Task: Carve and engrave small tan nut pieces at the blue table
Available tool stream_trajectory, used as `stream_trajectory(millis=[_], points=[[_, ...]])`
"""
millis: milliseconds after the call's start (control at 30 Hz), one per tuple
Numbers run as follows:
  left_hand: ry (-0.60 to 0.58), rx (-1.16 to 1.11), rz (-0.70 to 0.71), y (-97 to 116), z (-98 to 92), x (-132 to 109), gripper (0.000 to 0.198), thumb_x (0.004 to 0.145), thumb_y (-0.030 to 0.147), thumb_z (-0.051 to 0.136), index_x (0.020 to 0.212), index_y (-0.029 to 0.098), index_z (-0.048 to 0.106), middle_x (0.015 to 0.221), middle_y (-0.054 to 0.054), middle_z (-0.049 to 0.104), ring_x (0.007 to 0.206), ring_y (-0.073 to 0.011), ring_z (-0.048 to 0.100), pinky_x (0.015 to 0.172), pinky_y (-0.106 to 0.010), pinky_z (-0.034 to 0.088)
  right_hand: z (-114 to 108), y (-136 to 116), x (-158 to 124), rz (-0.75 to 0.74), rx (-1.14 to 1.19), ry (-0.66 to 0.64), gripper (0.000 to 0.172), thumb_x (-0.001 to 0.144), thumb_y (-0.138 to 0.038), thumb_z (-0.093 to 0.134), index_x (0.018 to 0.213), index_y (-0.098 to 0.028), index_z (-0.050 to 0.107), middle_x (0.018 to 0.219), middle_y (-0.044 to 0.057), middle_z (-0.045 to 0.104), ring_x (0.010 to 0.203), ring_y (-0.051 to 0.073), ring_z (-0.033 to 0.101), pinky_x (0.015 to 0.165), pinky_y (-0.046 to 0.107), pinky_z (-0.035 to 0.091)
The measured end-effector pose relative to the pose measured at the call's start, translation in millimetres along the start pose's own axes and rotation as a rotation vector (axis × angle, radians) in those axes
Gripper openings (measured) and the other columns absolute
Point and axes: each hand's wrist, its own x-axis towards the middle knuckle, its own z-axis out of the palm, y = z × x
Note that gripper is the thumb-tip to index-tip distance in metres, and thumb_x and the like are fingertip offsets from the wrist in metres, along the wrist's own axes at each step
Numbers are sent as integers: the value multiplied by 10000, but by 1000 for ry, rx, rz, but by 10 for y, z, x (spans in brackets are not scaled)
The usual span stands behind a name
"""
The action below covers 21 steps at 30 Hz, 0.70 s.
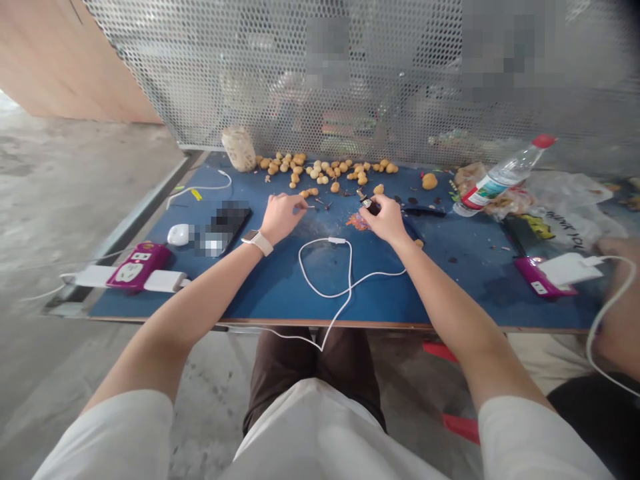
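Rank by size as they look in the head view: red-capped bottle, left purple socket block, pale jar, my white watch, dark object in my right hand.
Largest to smallest:
Red-capped bottle
Left purple socket block
Pale jar
White watch
Dark object in your right hand; its visible part looks smallest, but fingers cover some.

The tabletop is blue, the gourds tan (some paler).

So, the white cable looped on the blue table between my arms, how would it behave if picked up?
Probably floppy: the white cable lies in loose curves. It looks thin, so likely light. It might tangle or drag, since it crosses itself and dips past the table edge.
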Motion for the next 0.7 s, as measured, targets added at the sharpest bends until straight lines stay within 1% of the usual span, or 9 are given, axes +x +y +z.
stream_trajectory(millis=[67, 133, 200, 267, 367, 467, 567, 633, 700], points=[[21, 79, 15, -27, 0, 2, 198, 995, 118, 845, 879, 275, 884, 1033, -129, 922, 1256, -462, 801, 1372, -726, 487, 15, 49, 5, -26, -38, -7, 195, 928, -408, 780, 871, -301, 628, 946, 79, 786, 920, 299, 698, 891, 420, 502], [14, 177, 33, -41, -11, -8, 172, 1016, 158, 836, 901, 272, 891, 1089, -149, 935, 1304, -475, 763, 1359, -751, 478, 43, 89, 6, -59, -60, -15, 207, 938, -450, 791, 882, -302, 657, 967, 94, 817, 927, 311, 712, 881, 424, 517], [-9, 277, 39, -52, -31, -22, 166, 1046, 185, 800, 943, 263, 905, 1200, -163, 955, 1361, -480, 733, 1344, -766, 483, 69, 126, 9, -84, -69, -14, 235, 949, -492, 793, 882, -307, 666, 955, 98, 832, 916, 318, 714, 870, 430, 534], [-30, 358, 36, -66, -49, -31, 218, 1080, 184, 736, 978, 245, 919, 1314, -174, 958, 1406, -483, 711, 1328, -779, 494, 81, 163, 9, -100, -75, -7, 254, 968, -511, 782, 874, -314, 652, 928, 96, 830, 911, 324, 724, 866, 433, 554], [-39, 399, 52, -94, -55, -26, 246, 1087, 182, 707, 1012, 226, 938, 1409, -189, 940, 1441, -489, 690, 1299, -788, 516, 57, 206, 6, -95, -105, 18, 225, 1024, -484, 747, 906, -310, 666, 939, 103, 845, 941, 339, 773, 898, 439, 600], [-39, 377, 117, -107, -34, -13, 237, 1096, 211, 722, 1082, 223, 958, 1470, -202, 912, 1485, -496, 670, 1303, -790, 515, 0, 209, 90, -31, -225, 45, 174, 1071, -419, 756, 957, -288, 744, 1017, 151, 896, 1037, 393, 853, 969, 471, 659], [-69, 361, 201, -79, -8, -15, 286, 1153, 223, 674, 1100, 222, 954, 1499, -205, 893, 1536, -483, 660, 1350, -775, 485, -31, 174, 403, 20, -376, 27, 114, 1082, -338, 793, 1100, -256, 870, 1165, 195, 949, 1201, 462, 904, 1068, 534, 708], [-107, 342, 269, -44, 4, -32, 325, 1188, 226, 637, 1120, 220, 955, 1516, -207, 884, 1533, -457, 678, 1354, -743, 493, -11, 145, 746, 41, -444, -50, 188, 1063, -263, 810, 1208, -230, 924, 1249, 211, 962, 1279, 475, 915, 1128, 562, 723], [-137, 306, 342, -9, 14, -61, 333, 1196, 220, 629, 1178, 221, 962, 1570, -206, 868, 1520, -429, 705, 1339, -709, 523, 41, 116, 1129, 83, -500, -142, 182, 1019, -237, 886, 1188, -201, 941, 1217, 214, 961, 1285, 469, 925, 1149, 556, 740]])
